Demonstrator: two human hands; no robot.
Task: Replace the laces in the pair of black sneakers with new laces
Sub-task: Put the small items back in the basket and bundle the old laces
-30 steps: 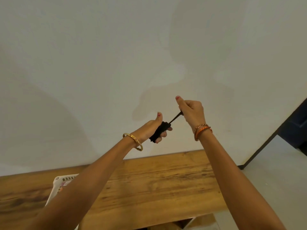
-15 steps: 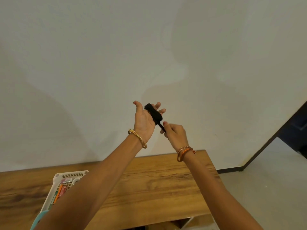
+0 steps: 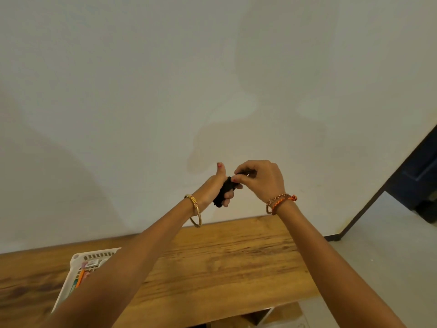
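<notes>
Black lace bundle [image 3: 223,191] gripped in left hand [image 3: 218,189] fingers; right hand [image 3: 262,179] fingers pinch its top end

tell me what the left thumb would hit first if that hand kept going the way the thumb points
Probably only the white wall. The left hand grips the black lace bundle with its thumb pointing up and away, and nothing else shows along that line. How far off the wall is cannot be judged from this view.

My left hand [image 3: 218,188] and my right hand [image 3: 262,179] meet above the long wooden table [image 3: 224,263], before the pale plastered wall [image 3: 165,91], my right just right of the left. The white slotted plastic basket [image 3: 71,278] sits on the table's left part.
</notes>
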